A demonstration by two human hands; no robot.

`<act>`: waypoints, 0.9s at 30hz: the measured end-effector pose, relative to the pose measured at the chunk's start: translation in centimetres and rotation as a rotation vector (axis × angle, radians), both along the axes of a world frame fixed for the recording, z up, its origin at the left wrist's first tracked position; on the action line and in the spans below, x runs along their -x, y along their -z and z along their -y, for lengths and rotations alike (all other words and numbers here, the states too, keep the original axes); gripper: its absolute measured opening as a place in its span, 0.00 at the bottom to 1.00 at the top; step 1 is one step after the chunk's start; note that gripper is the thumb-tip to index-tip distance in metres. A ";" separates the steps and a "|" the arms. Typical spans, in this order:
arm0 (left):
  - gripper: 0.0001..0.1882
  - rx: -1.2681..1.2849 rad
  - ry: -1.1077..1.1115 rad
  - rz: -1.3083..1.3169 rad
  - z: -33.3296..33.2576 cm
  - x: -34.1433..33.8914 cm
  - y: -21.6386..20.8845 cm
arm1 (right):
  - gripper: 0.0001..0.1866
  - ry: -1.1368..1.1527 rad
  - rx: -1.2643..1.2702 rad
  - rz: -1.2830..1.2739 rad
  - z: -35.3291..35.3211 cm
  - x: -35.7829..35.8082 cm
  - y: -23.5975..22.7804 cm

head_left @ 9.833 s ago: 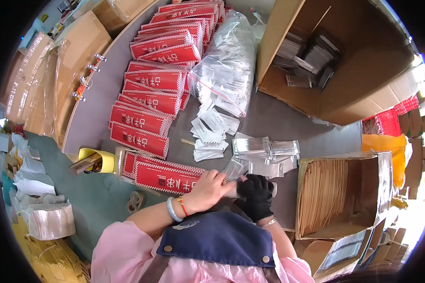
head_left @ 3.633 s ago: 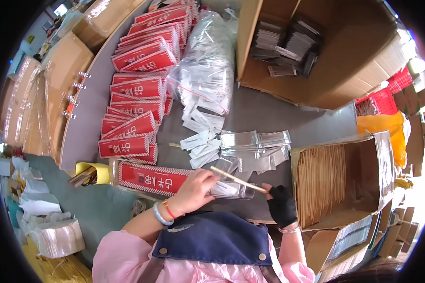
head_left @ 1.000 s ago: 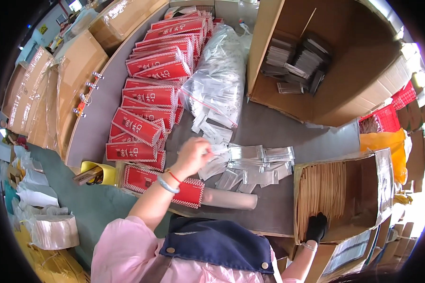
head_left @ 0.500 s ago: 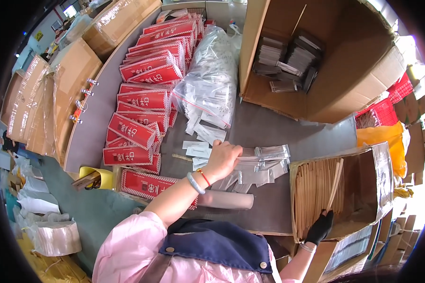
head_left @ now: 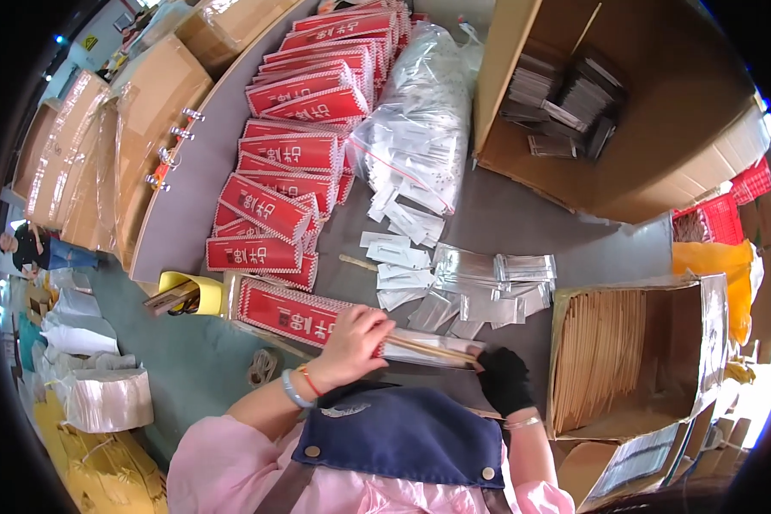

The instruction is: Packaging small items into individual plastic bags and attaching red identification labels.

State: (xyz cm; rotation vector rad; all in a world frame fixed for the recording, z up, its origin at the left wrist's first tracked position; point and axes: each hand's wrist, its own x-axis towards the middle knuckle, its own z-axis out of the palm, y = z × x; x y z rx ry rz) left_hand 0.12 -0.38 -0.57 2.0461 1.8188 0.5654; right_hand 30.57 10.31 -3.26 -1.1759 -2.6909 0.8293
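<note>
A red printed paper sleeve lies across the near edge of the table. My left hand is closed over its right end, fingers curled. Out of that end runs a pair of wooden chopsticks, above a pale clear-looking strip. The other end of the chopsticks is in my right hand, which wears a black fingerless glove and is partly blurred. Just beyond are small white packets and clear flat packets.
Many red sleeves are piled at the left, beside a clear bag of white packets. A carton of chopsticks stands at the right. Behind it, a large carton holds dark packets. A yellow holder sits at the left edge.
My left hand has come back from the clear packets to the red sleeve. The right hand has left the chopstick carton and moved left with chopsticks. The view has shifted slightly.
</note>
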 end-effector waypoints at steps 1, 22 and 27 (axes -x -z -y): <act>0.37 -0.022 0.010 0.003 -0.3 -0.8 0.0 | 0.16 -0.028 -0.010 -0.090 0.1 1.6 0.3; 0.11 -0.182 0.177 -0.118 -3.2 -3.1 1.1 | 0.23 -0.103 -0.330 -0.209 -0.4 6.9 1.3; 0.10 -0.159 0.072 -0.035 -4.1 1.7 -1.5 | 0.23 -0.319 -0.507 0.156 -2.5 5.1 -2.6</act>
